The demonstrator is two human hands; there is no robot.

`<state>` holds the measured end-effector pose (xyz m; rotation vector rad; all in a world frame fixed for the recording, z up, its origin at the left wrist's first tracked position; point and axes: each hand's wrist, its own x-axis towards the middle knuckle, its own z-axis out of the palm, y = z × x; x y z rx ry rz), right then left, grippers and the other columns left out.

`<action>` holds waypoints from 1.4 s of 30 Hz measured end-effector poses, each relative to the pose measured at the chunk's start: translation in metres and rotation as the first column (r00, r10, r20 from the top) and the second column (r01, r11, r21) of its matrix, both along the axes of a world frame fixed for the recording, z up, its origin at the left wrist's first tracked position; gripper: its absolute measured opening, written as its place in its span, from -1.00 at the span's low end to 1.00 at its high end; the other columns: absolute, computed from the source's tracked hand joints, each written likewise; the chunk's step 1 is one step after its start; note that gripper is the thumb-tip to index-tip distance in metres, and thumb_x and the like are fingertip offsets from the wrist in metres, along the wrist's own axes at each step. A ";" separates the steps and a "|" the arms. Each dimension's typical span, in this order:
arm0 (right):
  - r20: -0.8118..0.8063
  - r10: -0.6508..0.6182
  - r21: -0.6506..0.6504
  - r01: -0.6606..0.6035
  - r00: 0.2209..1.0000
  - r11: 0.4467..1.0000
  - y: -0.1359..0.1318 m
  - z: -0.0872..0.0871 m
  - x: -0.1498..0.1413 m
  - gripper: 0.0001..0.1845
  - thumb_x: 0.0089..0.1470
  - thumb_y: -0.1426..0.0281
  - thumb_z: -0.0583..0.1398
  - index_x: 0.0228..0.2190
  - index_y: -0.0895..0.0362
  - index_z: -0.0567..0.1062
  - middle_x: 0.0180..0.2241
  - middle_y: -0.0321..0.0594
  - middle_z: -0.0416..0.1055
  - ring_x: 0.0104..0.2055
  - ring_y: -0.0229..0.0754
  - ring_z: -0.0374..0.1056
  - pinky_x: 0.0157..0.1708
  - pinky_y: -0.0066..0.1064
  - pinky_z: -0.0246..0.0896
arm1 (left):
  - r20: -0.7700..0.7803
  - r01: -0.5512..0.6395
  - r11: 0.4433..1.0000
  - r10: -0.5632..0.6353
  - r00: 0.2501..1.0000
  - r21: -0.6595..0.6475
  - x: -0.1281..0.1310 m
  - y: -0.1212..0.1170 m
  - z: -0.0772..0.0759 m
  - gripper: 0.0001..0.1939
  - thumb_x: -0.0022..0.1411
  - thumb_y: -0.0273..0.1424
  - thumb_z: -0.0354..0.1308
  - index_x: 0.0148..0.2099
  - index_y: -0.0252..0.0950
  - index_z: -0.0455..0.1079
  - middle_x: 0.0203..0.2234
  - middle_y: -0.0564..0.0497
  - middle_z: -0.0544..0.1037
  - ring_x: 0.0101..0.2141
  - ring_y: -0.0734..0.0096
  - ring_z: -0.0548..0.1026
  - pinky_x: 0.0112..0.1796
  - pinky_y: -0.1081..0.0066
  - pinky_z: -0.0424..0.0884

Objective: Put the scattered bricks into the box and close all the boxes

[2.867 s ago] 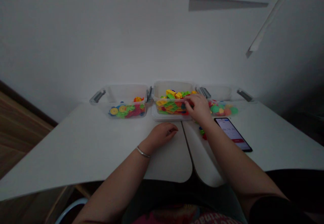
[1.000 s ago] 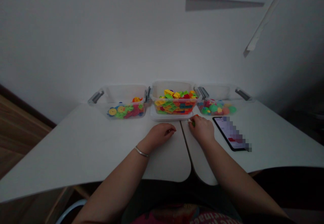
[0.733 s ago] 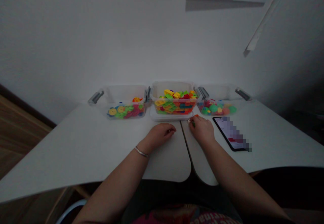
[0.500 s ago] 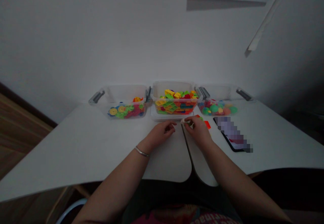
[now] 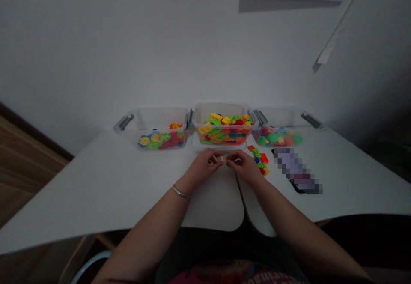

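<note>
My left hand (image 5: 202, 167) and my right hand (image 5: 245, 167) meet at the middle of the white table (image 5: 96, 185), fingertips together. Between them they pinch a small plastic brick (image 5: 225, 161), mostly hidden by my fingers, with a bit of green showing. To the right of my right hand lies a loose heap of red, green, blue and orange toy bricks (image 5: 258, 159). A clear plastic box of colourful bricks (image 5: 223, 125) stands just beyond my fingertips. A metal bracelet (image 5: 180, 192) circles my left wrist.
A clear box of gears and flat pieces (image 5: 157, 130) stands at the left. A clear box of round pieces (image 5: 278, 132) stands at the right. A phone with a blurred screen (image 5: 297, 171) lies beside the heap. A wall rises behind the table.
My right hand has left the middle box and moved left, and my left hand has risen from the table to join it. A heap of bricks now lies on the table.
</note>
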<state>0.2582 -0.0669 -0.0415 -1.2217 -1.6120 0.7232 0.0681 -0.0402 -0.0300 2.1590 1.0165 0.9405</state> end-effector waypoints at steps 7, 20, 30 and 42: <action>0.041 -0.267 0.329 0.240 0.963 0.913 0.014 0.038 0.022 -0.78 0.07 0.33 0.16 -0.22 0.10 0.47 -0.17 -0.10 0.47 -0.16 -0.13 0.41 -0.22 -0.27 0.41 | -0.047 -0.045 0.996 0.048 0.998 0.071 -0.005 0.000 0.000 -0.80 0.16 -0.50 0.20 -0.12 -0.32 0.43 -0.22 -0.03 0.45 -0.33 0.47 0.45 -0.22 0.38 0.46; 0.288 -0.471 0.545 0.262 0.834 0.797 0.064 0.073 0.015 -0.73 0.16 0.44 0.07 -0.31 0.12 0.58 -0.21 -0.08 0.46 -0.09 -0.09 0.35 0.01 -0.26 0.24 | -0.052 -0.073 0.993 0.078 0.996 0.088 -0.009 0.000 -0.002 -0.80 0.17 -0.46 0.18 -0.12 -0.28 0.42 -0.24 0.00 0.43 -0.36 0.48 0.44 -0.22 0.37 0.45; 0.519 -0.495 0.527 0.195 0.697 0.827 0.049 0.059 0.008 -0.66 0.15 0.37 0.11 -0.08 0.18 0.52 -0.06 0.02 0.42 0.04 0.04 0.26 0.10 -0.12 0.09 | -0.067 -0.063 0.995 0.068 0.995 0.078 -0.006 -0.001 0.000 -0.80 0.17 -0.45 0.18 -0.12 -0.29 0.41 -0.23 -0.02 0.42 -0.34 0.46 0.43 -0.19 0.33 0.46; 0.546 -0.480 0.547 0.141 0.686 0.825 0.044 0.054 0.004 -0.50 0.11 0.36 0.12 0.09 0.25 0.34 0.00 0.06 0.41 0.11 0.05 0.25 0.25 0.00 -0.10 | -0.081 -0.070 0.993 0.077 0.994 0.091 -0.006 -0.001 0.001 -0.80 0.18 -0.44 0.17 -0.11 -0.28 0.40 -0.24 -0.01 0.42 -0.34 0.45 0.43 -0.20 0.34 0.46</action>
